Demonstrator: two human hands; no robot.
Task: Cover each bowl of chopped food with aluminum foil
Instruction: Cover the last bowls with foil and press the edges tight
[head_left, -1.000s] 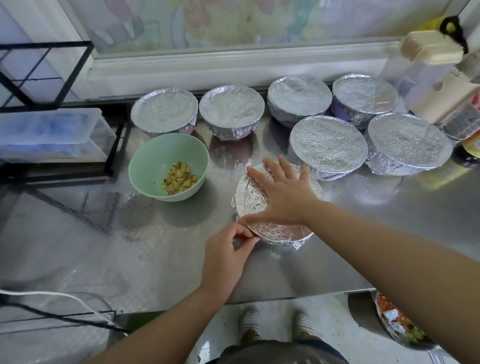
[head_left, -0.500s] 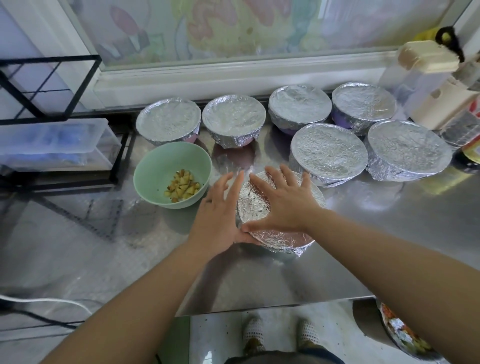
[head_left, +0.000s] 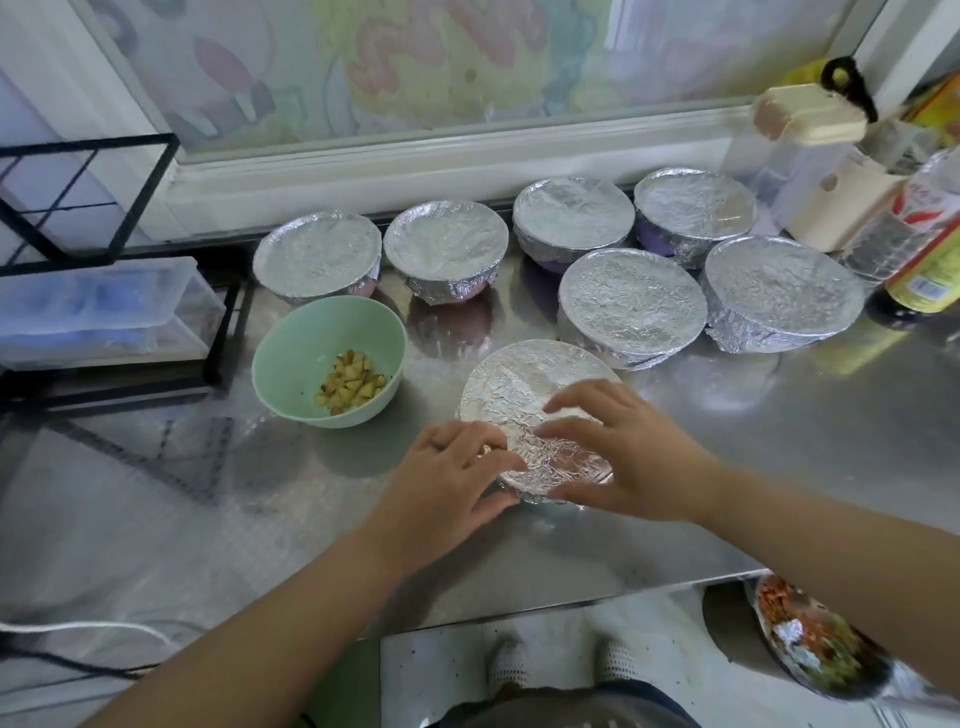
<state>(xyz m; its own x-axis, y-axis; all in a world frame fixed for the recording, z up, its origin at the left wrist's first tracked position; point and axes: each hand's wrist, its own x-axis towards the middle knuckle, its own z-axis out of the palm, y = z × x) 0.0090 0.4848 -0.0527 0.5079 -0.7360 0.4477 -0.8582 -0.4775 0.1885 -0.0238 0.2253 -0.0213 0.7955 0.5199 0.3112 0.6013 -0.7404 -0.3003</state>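
A: Where is the bowl being worked on, and how is it held?

B: The foil-covered bowl (head_left: 524, 389) is set on the steel counter (head_left: 779, 467) just right of the green bowl (head_left: 291, 353) and slightly nearer. The left hand (head_left: 447, 483) is curled round its near-left rim, fingers close together and thumb laid at the near edge. The foil skirt is judged to be getting crimped tight there. The right hand (head_left: 623, 452) is arched over the top, fingers spread apart and tips on the foil, so the sheet is kept from shifting.

A: And the rest?

B: 6 covered bowls (head_left: 631, 301) are parked behind and to the right of the green bowl, presumably so that working room is kept free. The green bowl is left open with chopped food (head_left: 350, 382) showing, so 1 cover is still owed.

A: What is changed from 0.5 s ago?

B: The left hand, then laid flat along the side facing the green bowl, has been drawn back to the near rim and bent. The right palm, then pressed flat, has been raised onto fingertips. The green bowl has not been moved.
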